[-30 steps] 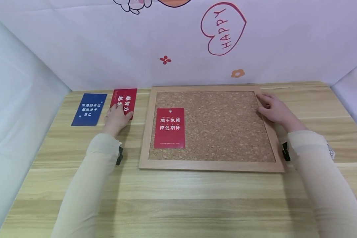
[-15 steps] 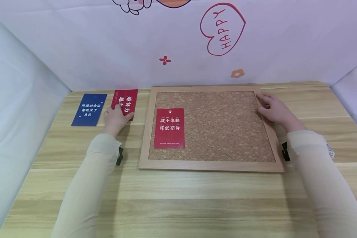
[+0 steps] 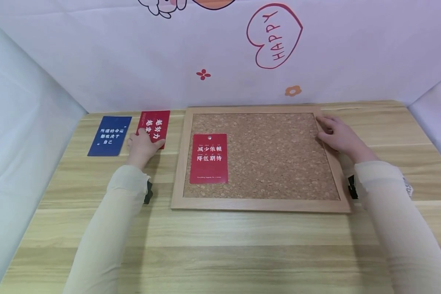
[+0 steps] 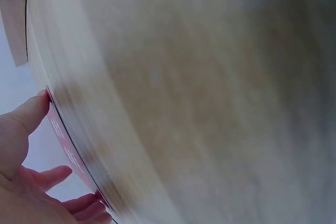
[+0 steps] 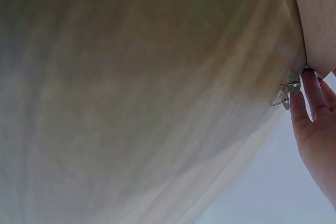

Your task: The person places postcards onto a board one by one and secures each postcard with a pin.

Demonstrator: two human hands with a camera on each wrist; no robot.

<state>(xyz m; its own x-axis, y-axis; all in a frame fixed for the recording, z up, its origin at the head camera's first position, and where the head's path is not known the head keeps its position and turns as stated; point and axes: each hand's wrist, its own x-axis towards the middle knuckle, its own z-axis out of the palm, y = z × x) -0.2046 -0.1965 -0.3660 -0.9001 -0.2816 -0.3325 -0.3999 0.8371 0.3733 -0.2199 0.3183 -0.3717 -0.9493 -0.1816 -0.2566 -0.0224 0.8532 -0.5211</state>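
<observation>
A red card [image 3: 155, 126] with white characters lies at the back left of the table. My left hand [image 3: 141, 149] rests over its near end; in the left wrist view the thumb [image 4: 34, 111] touches one edge and fingertips sit at the opposite edge. A wood-framed cork board [image 3: 272, 159] lies flat in the middle, with another red card [image 3: 208, 159] on its left part and a silver tack [image 3: 210, 138] at that card's top. My right hand [image 3: 339, 136] rests on the board's right frame. Beside its fingers, the right wrist view shows two flat-headed thumbtacks [image 5: 294, 83].
A blue card [image 3: 110, 136] with white characters lies left of my left hand. White cloth [image 3: 235, 81] with printed drawings hangs right behind the table's back edge, and more white cloth [image 3: 18, 122] stands along the left side. Wood-grain tabletop [image 3: 242, 249] extends in front of the board.
The red card under my left hand has shifted slightly to the right, and the hand has drawn back a little, showing more of its characters. My right hand has stayed in place.
</observation>
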